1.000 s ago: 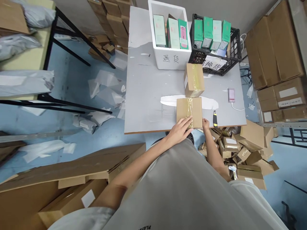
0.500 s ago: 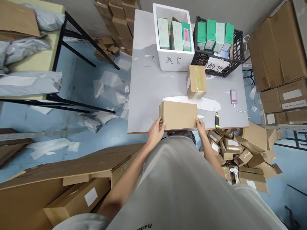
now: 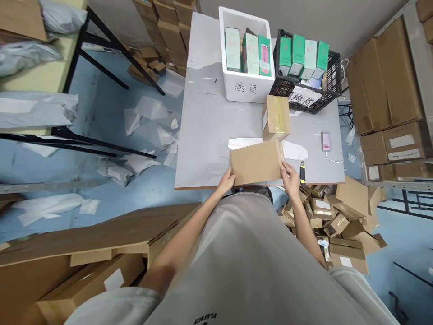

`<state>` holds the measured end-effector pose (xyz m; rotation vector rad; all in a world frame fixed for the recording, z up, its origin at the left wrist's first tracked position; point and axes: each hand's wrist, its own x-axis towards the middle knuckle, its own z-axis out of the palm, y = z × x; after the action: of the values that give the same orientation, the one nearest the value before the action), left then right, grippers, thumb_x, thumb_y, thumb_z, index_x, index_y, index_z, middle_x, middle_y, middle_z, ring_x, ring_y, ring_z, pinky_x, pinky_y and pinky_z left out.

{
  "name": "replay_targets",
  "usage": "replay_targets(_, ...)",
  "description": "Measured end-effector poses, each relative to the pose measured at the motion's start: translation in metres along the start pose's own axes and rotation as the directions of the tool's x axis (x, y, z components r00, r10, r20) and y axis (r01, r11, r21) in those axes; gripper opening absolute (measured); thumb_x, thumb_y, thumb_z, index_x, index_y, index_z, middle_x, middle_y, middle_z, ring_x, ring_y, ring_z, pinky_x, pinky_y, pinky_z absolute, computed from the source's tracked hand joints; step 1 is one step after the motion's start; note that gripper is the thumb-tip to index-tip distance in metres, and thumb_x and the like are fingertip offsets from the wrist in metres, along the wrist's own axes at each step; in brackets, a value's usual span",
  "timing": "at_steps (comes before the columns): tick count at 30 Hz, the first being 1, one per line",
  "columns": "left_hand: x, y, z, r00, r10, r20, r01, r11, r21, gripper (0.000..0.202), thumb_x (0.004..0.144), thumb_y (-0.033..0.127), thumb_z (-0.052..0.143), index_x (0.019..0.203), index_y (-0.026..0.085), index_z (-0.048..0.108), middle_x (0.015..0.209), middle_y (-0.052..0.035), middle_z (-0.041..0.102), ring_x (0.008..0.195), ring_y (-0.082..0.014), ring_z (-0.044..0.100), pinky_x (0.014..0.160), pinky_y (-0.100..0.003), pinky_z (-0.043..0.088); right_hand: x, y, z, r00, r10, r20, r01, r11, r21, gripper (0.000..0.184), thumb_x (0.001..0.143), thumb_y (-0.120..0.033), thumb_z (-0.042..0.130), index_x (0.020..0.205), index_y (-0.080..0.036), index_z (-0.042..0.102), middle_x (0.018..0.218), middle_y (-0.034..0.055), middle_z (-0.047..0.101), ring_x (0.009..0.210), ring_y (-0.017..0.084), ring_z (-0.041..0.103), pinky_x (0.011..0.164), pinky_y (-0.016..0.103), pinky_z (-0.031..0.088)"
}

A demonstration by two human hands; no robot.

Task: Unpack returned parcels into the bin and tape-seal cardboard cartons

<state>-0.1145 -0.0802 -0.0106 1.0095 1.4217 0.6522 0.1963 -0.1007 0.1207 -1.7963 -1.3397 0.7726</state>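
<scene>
Both my hands hold a plain brown cardboard box [image 3: 256, 162] at the near edge of the grey table [image 3: 206, 126]. My left hand [image 3: 226, 182] grips its lower left corner, fingers curled under it. My right hand [image 3: 290, 174] clasps the right end of the box. The box is tilted, with its broad unmarked face up. A second, taped cardboard box [image 3: 276, 117] stands just behind it. A utility knife [image 3: 302, 174] lies on the table right of my right hand.
A white foam bin [image 3: 246, 85] and a black crate [image 3: 333, 76] with green cartons stand at the table's far side. A phone [image 3: 325, 141] on a cable lies at the right. Opened boxes [image 3: 338, 216] litter the floor right; flat cardboard [image 3: 84, 243] lies left.
The box lay flat with its taped face up, my hands at its near edge. I lifted and turned it; now its plain face is up and it sits tilted between both hands.
</scene>
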Motion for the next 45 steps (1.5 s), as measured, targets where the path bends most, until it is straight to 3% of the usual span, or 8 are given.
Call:
replay_targets(9,-0.026,0.014,-0.020,0.975,0.153,-0.159,-0.147,0.988,0.049,0.066,0.104,0.046,0.067,0.167,0.025,0.060,0.178,-0.0156,0.053,0.170,-0.0354,0.045,0.139,-0.057,0.042,-0.029,-0.062,0.052,0.953,-0.230,0.197,0.255,0.960,-0.115,0.040,0.116,-0.048,0.062,0.145,-0.030,0.083,0.140,0.0140,0.071,0.137,0.031,0.067,0.126,0.051,0.054)
replay_targets(12,-0.046,0.042,-0.019,0.932,0.311,-0.184,-0.302,0.950,0.078,0.067,0.109,0.063,0.064,0.165,0.026,0.060,0.177,-0.0159,0.054,0.167,-0.0351,0.050,0.133,-0.055,0.050,-0.031,-0.069,0.069,0.911,-0.284,0.300,0.317,0.946,-0.066,0.038,0.115,-0.044,0.063,0.147,-0.033,0.082,0.141,0.0133,0.071,0.134,0.032,0.067,0.124,0.052,0.055)
replay_targets(16,-0.052,0.068,-0.024,0.917,0.312,-0.248,-0.307,0.950,0.059,0.088,0.099,0.069,0.079,0.170,0.022,0.055,0.174,-0.0205,0.056,0.160,-0.0380,0.059,0.131,-0.054,0.053,-0.032,-0.074,0.092,0.838,-0.341,0.427,0.335,0.938,0.091,0.034,0.116,-0.042,0.064,0.142,-0.035,0.084,0.147,0.0114,0.073,0.134,0.031,0.069,0.125,0.052,0.055)
replay_targets(22,-0.050,0.058,-0.066,0.952,0.227,-0.204,-0.262,0.952,-0.161,0.095,0.093,0.076,0.083,0.165,0.019,0.059,0.169,-0.0193,0.063,0.155,-0.0386,0.064,0.131,-0.053,0.055,-0.045,-0.089,0.107,0.795,-0.372,0.479,0.278,0.926,0.257,0.034,0.117,-0.046,0.061,0.137,-0.034,0.086,0.149,0.0089,0.077,0.141,0.028,0.071,0.126,0.046,0.055)
replay_targets(28,-0.058,0.041,-0.100,0.942,0.209,-0.261,-0.264,0.944,-0.197,0.104,0.086,0.078,0.089,0.167,0.020,0.057,0.177,-0.0202,0.056,0.163,-0.0402,0.056,0.136,-0.056,0.048,-0.011,-0.036,0.103,0.981,-0.055,0.184,0.015,0.976,0.216,0.046,0.112,-0.060,0.060,0.131,-0.027,0.085,0.146,0.0122,0.078,0.145,0.030,0.068,0.128,0.050,0.053)
replay_targets(32,-0.058,0.030,-0.127,0.909,0.205,-0.362,-0.277,0.948,-0.158,0.111,0.081,0.075,0.095,0.170,0.022,0.055,0.175,-0.0212,0.056,0.163,-0.0416,0.056,0.137,-0.062,0.044,0.013,0.018,0.131,0.872,0.338,0.355,-0.428,0.877,0.217,0.051,0.090,-0.069,0.082,0.110,-0.022,0.084,0.133,0.0146,0.085,0.134,0.033,0.074,0.127,0.056,0.054)
replay_targets(38,-0.058,0.021,-0.164,0.879,0.184,-0.439,-0.250,0.963,-0.096,0.076,0.084,0.058,0.093,0.149,0.023,0.075,0.166,-0.0165,0.067,0.160,-0.0392,0.059,0.140,-0.062,0.039,-0.004,0.037,0.180,0.748,0.357,0.560,-0.556,0.798,0.233,0.056,0.085,-0.080,0.078,0.090,-0.023,0.079,0.098,0.0121,0.088,0.107,0.033,0.083,0.103,0.056,0.068)
replay_targets(45,-0.032,0.006,-0.132,0.882,0.123,-0.455,-0.223,0.959,-0.174,0.061,0.094,0.043,0.075,0.151,0.024,0.072,0.168,-0.0126,0.067,0.164,-0.0326,0.056,0.142,-0.053,0.037,0.008,0.042,0.130,0.840,0.293,0.456,-0.460,0.831,0.312,0.067,0.081,-0.082,0.079,0.109,-0.021,0.084,0.119,0.0121,0.089,0.125,0.034,0.078,0.117,0.050,0.059)
